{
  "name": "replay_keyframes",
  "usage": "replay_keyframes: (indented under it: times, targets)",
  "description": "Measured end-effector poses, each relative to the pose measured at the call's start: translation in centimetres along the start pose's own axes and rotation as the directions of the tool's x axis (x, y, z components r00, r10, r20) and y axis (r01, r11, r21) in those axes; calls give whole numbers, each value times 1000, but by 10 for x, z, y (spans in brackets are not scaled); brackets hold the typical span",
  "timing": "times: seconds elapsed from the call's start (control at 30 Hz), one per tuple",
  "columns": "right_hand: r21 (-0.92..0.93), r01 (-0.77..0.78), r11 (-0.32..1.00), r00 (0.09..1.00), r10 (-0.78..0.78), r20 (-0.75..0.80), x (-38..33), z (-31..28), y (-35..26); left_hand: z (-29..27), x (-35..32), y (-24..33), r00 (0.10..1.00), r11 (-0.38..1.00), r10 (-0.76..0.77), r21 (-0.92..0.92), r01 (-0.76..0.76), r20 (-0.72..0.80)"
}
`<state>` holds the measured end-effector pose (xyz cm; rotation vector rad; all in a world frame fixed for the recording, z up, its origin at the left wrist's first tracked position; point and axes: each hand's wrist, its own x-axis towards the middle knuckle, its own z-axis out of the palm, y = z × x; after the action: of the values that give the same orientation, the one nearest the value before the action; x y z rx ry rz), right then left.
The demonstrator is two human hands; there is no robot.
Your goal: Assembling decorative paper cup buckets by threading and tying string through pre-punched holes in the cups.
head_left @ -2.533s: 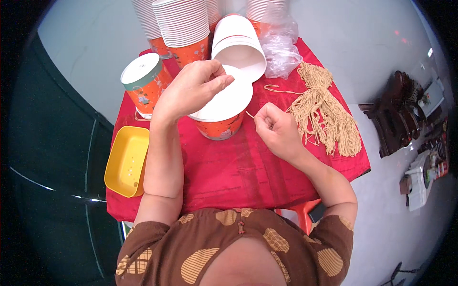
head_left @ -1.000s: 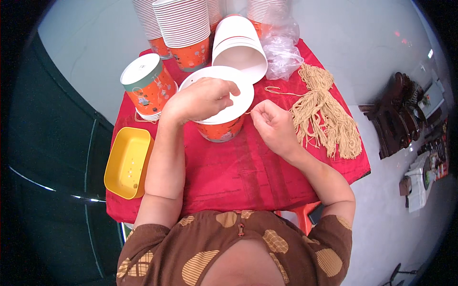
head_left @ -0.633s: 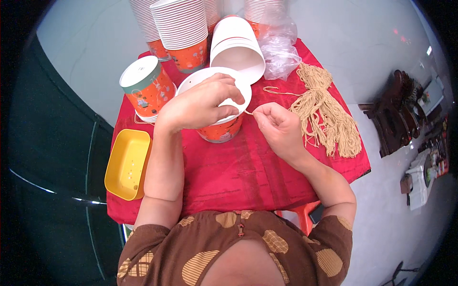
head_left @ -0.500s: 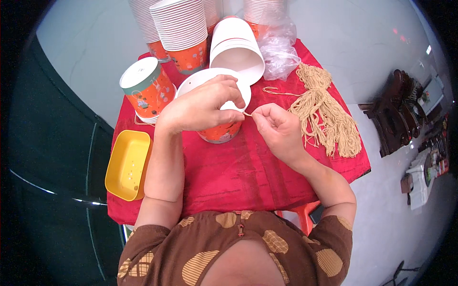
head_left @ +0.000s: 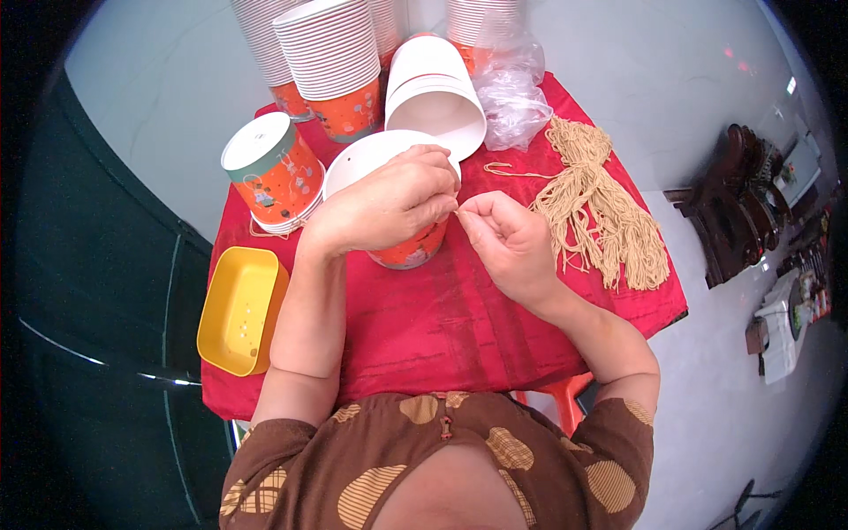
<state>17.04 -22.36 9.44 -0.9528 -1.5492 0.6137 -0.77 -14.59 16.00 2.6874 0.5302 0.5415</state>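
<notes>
An orange paper bucket [head_left: 411, 251] with a white inside stands upright in front of me on the red cloth. My left hand [head_left: 393, 201] arches over its rim, thumb and fingers closed together at the bucket's right side. Right beside it, my right hand [head_left: 511, 240] pinches a short end of tan cord [head_left: 457, 212] between thumb and forefinger. The two sets of fingertips nearly meet at this cord, little of which shows. A bundle of loose tan cords [head_left: 601, 208] lies to the right of my right hand.
Upside down at left is another orange bucket [head_left: 276, 172], with a yellow tray [head_left: 237, 309] holding small bits nearer me. Tall stacks of buckets [head_left: 327, 57] rise at the back. White buckets [head_left: 433, 93] lie on their side by a clear plastic bag [head_left: 512, 110].
My left hand's fingers have closed in toward the thumb at the rim. The right fingertips have shifted slightly left, and less cord shows between the hands.
</notes>
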Motion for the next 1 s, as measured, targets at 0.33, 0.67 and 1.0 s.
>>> replay_keyframes:
  times: [0.33, 0.67, 1.0]
  targets:
    - [111, -83, 990, 996, 80, 35, 2, -3, -2, 0, 0, 6, 996, 997, -28, -73, 22, -85]
    - [114, -178, 977, 984, 175, 31, -7, -5, 6, -2, 0, -1, 994, 997, -3, -76, -5, -107]
    - [-26, -262, 965, 964, 262, 45, -5, -5, 25, -4, -2, -11, 937, 976, -218, -82, 203, -274]
